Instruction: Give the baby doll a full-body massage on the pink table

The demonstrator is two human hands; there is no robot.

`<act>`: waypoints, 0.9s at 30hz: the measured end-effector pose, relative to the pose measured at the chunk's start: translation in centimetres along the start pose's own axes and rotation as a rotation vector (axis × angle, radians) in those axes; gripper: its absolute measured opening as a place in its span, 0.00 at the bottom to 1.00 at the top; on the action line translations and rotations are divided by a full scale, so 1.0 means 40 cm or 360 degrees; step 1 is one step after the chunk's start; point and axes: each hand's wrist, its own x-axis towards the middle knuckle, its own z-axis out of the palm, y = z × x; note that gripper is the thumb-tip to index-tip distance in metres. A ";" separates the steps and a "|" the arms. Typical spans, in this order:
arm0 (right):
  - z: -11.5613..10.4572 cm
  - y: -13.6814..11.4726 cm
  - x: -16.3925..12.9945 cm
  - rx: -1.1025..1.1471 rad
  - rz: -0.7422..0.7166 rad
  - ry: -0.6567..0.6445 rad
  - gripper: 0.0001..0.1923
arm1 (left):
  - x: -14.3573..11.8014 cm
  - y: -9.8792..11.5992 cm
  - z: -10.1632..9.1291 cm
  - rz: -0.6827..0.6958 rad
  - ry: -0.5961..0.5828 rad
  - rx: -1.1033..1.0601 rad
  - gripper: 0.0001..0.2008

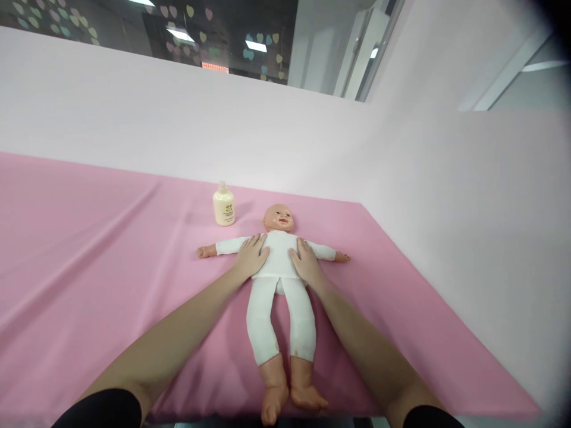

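A baby doll (pixel 280 255) with a white cloth body lies on its back, arms spread and feet toward me. My left hand (pixel 252 257) rests flat on the left side of its chest near the shoulder, fingers stretched out. On the opposite side of the chest lies my right hand (pixel 306 261), also flat with fingers extended. Neither hand grips anything. Beyond the doll's outstretched left-side arm stands a pale yellow lotion bottle (pixel 223 205) with a pump-like top, upright and apart from my hands.
Pink cloth (pixel 178 249) with some wrinkles covers the table under the doll. A white wall (pixel 187 125) borders the far edge, and another wall (pixel 468 208) runs along the right. Above is a window (pixel 223 35) with heart stickers.
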 end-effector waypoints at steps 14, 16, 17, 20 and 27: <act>-0.013 0.074 0.026 -0.0329 0.0142 0.0148 0.26 | -0.001 -0.011 -0.003 -0.0176 0.0050 0.0210 0.29; -0.014 0.080 0.026 -0.0330 0.0125 0.0195 0.25 | 0.000 -0.016 -0.002 -0.0185 0.0076 0.0214 0.29; -0.014 0.081 0.027 -0.0328 0.0118 0.0211 0.24 | 0.000 -0.017 -0.002 -0.0191 0.0084 0.0216 0.29; -0.014 0.083 0.028 -0.0326 0.0114 0.0216 0.24 | 0.000 -0.020 -0.004 -0.0215 0.0092 0.0228 0.28; -0.019 0.088 0.028 -0.0332 0.0127 0.0197 0.24 | -0.003 -0.019 -0.010 -0.0208 0.0081 0.0223 0.28</act>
